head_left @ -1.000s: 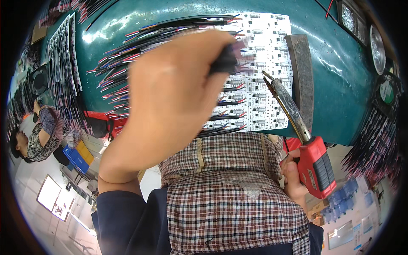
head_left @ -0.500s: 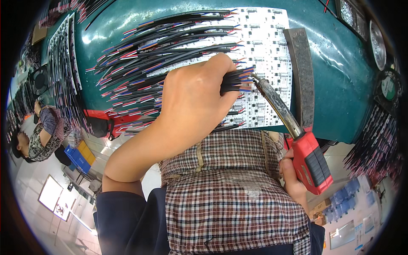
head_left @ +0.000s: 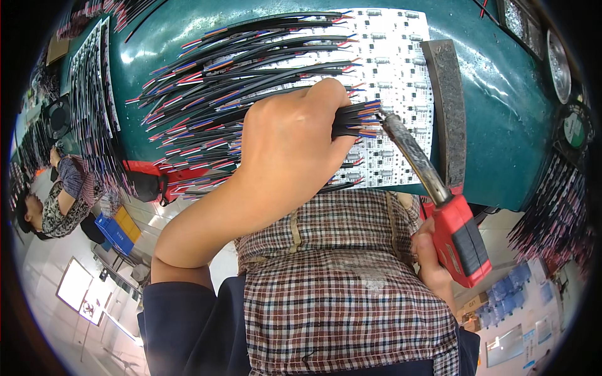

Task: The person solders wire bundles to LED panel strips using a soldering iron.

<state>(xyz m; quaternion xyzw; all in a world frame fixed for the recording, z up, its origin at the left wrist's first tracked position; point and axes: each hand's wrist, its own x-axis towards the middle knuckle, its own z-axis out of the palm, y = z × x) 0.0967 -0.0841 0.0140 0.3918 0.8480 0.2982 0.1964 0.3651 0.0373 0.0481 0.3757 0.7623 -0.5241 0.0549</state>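
Observation:
My left hand is closed round a bundle of black cables whose bare orange and blue wire ends point right, over a white circuit board panel. My right hand, partly hidden, grips a red and black soldering iron at the lower right. Its tip is right beside the wire ends of the bundle; whether they touch I cannot tell. More black cables with red, blue and white ends fan out leftward across the panel and beneath my hand.
A dark grey bar lies along the panel's right edge on the green table. Another cable-covered panel lies at the left. More cables hang at the right, near a metal dish. A co-worker sits far left.
My left hand and the cable bundle have shifted slightly right. The soldering iron's tip has moved a little right with them, and the panel has shifted slightly up and right.

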